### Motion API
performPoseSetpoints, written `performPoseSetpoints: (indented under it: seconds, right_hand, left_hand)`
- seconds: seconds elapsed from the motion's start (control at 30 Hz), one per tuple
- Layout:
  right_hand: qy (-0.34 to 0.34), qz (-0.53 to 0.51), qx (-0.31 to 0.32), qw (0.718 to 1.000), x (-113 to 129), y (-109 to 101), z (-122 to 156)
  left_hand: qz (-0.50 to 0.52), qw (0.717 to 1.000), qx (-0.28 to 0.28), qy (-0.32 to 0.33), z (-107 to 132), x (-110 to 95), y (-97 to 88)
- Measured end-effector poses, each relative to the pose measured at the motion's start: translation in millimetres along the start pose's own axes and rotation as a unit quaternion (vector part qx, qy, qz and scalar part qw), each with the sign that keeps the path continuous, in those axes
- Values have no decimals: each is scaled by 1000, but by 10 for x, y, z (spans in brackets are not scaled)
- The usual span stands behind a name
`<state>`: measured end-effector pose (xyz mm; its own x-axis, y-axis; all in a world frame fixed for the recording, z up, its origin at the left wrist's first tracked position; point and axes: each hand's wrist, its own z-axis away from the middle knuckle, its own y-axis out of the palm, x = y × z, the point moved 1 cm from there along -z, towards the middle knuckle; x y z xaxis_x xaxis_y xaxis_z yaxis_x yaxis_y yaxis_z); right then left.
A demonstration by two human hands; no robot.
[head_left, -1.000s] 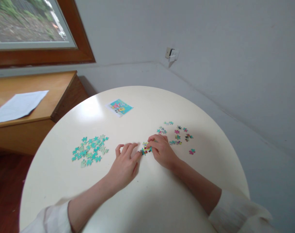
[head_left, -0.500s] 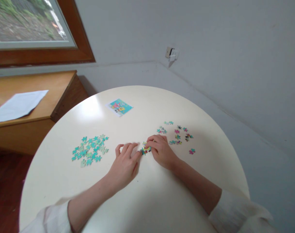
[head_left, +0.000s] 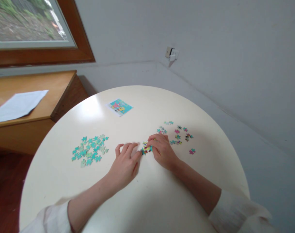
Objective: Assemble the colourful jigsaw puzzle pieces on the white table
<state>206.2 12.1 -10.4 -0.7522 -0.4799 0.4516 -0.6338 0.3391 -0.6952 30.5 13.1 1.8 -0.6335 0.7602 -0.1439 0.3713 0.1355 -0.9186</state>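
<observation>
A small cluster of joined jigsaw pieces [head_left: 145, 149], yellow, teal and dark, lies flat on the round white table [head_left: 142, 207]. On its left edge rest the thumb-side fingertips of my left hand [head_left: 124, 165]; the other fingers are spread and bent above the tabletop. My right hand [head_left: 163, 152] reaches in from the right with thumb and fingers closed over the cluster's right side, pinching a puzzle piece there. The fingers mostly cover that piece. Beyond and beside the right hand are several loose pieces [head_left: 177, 137], pink, teal, yellow and black.
To the left spreads a pile of teal and pale green puzzle pieces [head_left: 90, 149]. A picture card [head_left: 120, 107] with cartoon figures lies toward the back. Left of the table stands a wooden desk [head_left: 62, 87] bearing white paper [head_left: 20, 105]. A wall socket [head_left: 172, 53] is in the corner.
My right hand has shifted slightly right and away from the cluster's middle, so more of the yellow joined pieces show. My left hand has stayed in place.
</observation>
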Motion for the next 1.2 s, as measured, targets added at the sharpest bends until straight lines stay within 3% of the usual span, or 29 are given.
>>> performPoseSetpoints:
  seconds: [0.67,1.0,1.2]
  right_hand:
    - [15,3,50,999,-35,43,23]
    - [6,28,-17,999,-74,1,11]
    - [21,46,-18,999,-84,-4,3]
  left_hand:
    - [1,1000,5,-3,5,14,20]
    - [5,1000,1,-3,12,11,13]
    - [5,1000,2,-4,13,7,6]
